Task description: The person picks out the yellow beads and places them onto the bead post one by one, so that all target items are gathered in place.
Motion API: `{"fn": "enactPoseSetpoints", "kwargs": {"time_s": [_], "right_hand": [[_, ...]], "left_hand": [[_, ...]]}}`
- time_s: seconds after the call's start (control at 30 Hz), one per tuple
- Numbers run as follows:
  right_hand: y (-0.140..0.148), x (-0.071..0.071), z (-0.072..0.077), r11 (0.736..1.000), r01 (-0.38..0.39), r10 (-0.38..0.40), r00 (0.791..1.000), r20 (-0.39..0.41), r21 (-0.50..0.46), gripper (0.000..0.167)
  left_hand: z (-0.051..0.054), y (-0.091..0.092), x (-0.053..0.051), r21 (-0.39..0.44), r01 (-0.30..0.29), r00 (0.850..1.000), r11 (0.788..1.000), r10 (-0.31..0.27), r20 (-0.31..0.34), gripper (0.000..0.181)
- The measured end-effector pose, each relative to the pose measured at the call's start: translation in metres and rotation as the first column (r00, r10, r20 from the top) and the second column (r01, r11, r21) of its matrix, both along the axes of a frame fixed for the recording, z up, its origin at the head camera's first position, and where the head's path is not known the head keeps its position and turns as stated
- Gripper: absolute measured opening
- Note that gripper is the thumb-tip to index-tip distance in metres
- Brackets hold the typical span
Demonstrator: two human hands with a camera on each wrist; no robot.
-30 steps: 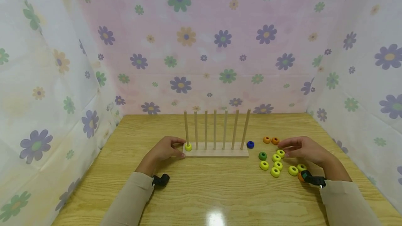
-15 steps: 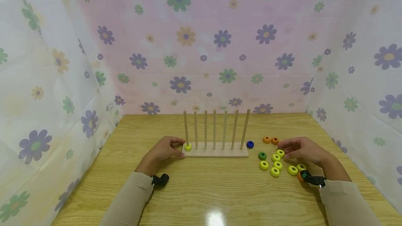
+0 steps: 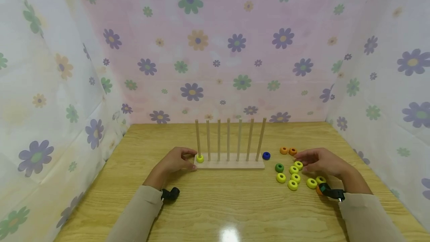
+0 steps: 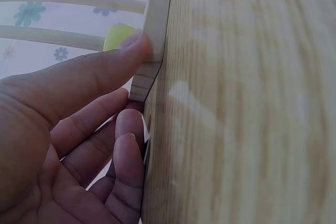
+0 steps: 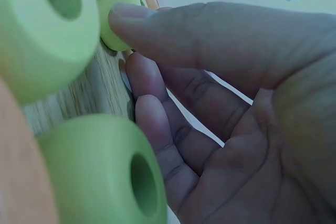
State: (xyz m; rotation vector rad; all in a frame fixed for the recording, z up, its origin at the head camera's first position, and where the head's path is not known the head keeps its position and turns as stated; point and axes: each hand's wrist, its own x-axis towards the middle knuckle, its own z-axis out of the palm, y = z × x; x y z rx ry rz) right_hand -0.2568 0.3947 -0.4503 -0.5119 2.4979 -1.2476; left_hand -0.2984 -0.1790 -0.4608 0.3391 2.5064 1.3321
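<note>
A light wooden peg stand lies in the middle of the table, with several upright rods on its base. One yellow bead sits round the foot of its leftmost rod. My left hand holds the base's left end, thumb at the front corner and fingers behind, as the left wrist view confirms. My right hand rests on the table beside several loose yellow beads, its fingers loosely bent. In the right wrist view, the thumb lies against or just in front of a yellow bead; contact is unclear. Nothing is gripped there.
Between stand and right hand lie a blue bead, a green bead and two orange beads. Another orange bead is partly hidden by the black right wrist camera. Flowered cloth encloses the table's back and sides.
</note>
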Motion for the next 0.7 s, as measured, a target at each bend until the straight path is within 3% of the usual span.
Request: {"fn": "enactPoseSetpoints", "kwargs": {"time_s": [0.7], "right_hand": [[-0.0050, -0.0033, -0.0016, 0.997, 0.051, -0.050, 0.999, -0.019, 0.060, 0.042]], "left_hand": [[-0.0003, 0.0001, 0.0010, 0.001, -0.007, 1.000, 1.000, 0.007, 0.000, 0.055]]}}
